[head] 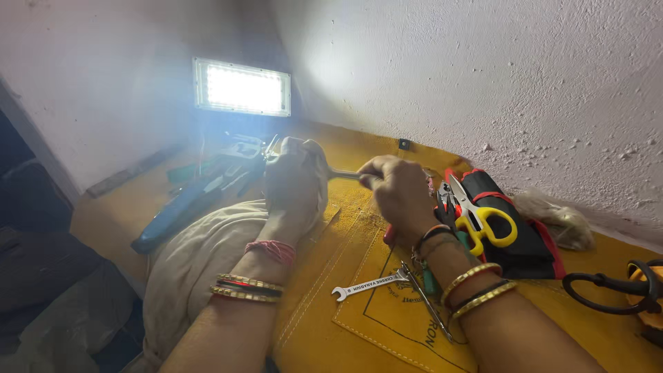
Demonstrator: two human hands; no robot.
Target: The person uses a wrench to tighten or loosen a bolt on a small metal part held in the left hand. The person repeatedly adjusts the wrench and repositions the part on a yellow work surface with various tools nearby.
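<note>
Spanner shaft gripped by right hand, left hand clutching beige cloth around its far end; wiping looks mid-way, small wrench lies untouched nearby.

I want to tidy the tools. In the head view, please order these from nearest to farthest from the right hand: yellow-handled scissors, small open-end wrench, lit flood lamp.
From the right hand:
1. Yellow-handled scissors, just to its right on the black pouch.
2. Small open-end wrench, below it on the yellow mat.
3. Lit flood lamp, far upper left by the wall.
</note>
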